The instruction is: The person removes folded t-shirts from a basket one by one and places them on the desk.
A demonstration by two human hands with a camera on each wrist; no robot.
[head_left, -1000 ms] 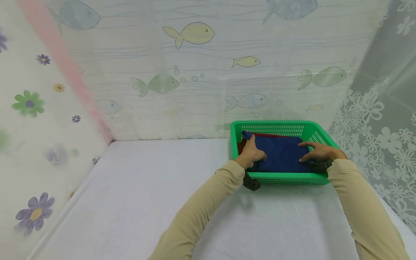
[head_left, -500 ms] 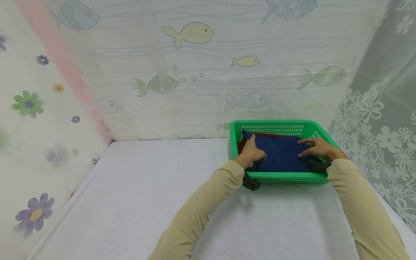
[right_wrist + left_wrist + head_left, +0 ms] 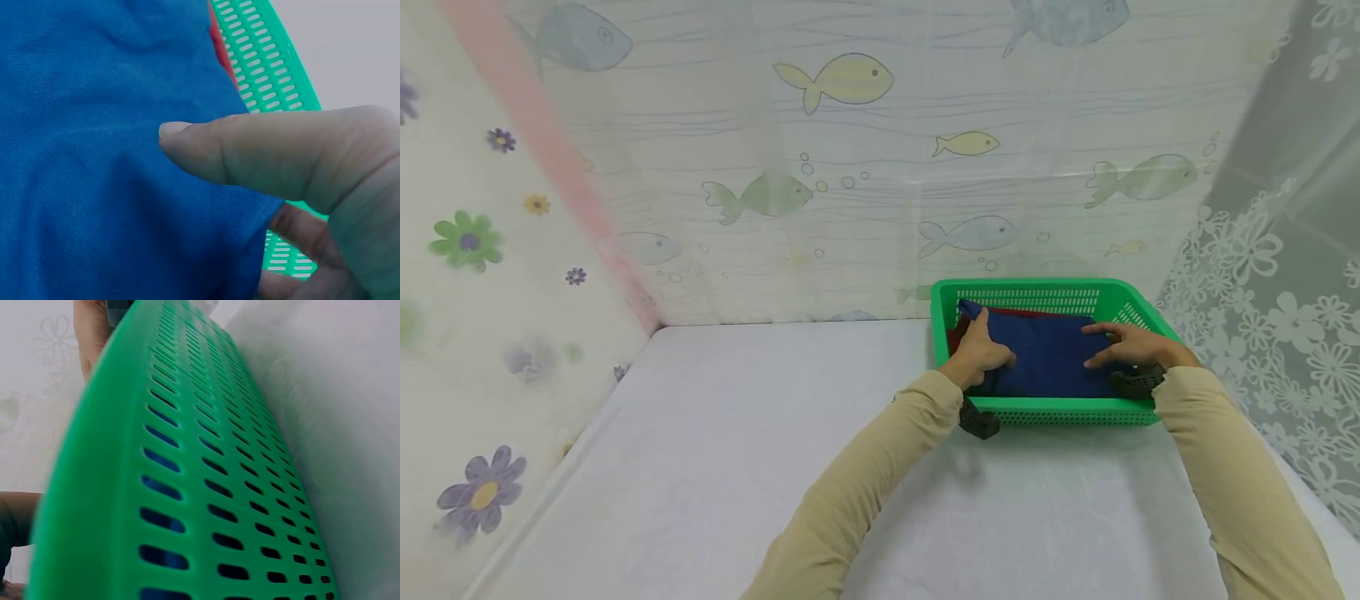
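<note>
A folded dark blue cloth (image 3: 1045,354) lies in a green plastic basket (image 3: 1060,405), with its far left corner turned up. My left hand (image 3: 981,354) rests on the cloth's left part. Its index finger points toward that raised corner, and its thumb extends right. At the right end, my right hand (image 3: 1138,346) has its index finger and thumb spread apart over the cloth. In the right wrist view, the straight thumb (image 3: 212,147) lies over the blue cloth (image 3: 112,125), and other fingertips are hidden behind its edge. The basket's wall (image 3: 206,456) hides most of the left hand in the left wrist view.
Red cloth (image 3: 1037,314) shows along the far side, under the blue one. The basket stands on a white-covered table (image 3: 775,433), near a fish-print curtain (image 3: 850,167). Lace-patterned sheeting (image 3: 1292,317) hangs on the right. Dark wrist devices (image 3: 980,419) sit at both wrists.
The right hand's fingertips have shifted slightly left over the blue cloth. The left hand, cloth and basket stay in place.
</note>
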